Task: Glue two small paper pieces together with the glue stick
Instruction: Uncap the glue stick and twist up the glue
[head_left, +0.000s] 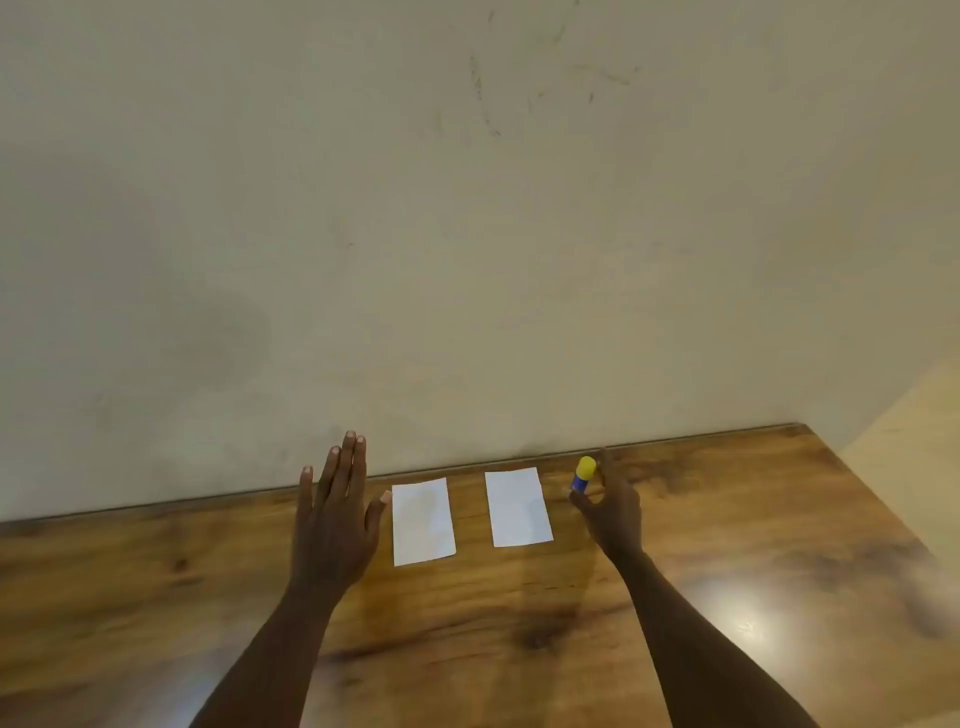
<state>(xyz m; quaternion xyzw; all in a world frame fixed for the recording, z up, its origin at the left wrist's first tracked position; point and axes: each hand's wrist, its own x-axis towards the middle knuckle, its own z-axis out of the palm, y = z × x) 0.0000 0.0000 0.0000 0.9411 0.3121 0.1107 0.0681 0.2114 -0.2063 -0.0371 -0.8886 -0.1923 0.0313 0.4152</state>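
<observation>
Two small white paper pieces lie flat side by side on the wooden table: the left paper and the right paper. They are apart, with a strip of bare wood between them. A glue stick with a blue body and yellow cap stands slightly tilted just right of the right paper, near the wall. My right hand wraps around its lower part, thumb at the base and fingers behind it. My left hand hovers flat with fingers spread, just left of the left paper, holding nothing.
The wooden table meets a plain beige wall along its back edge. The table's right edge runs diagonally at the far right, with a pale floor beyond it.
</observation>
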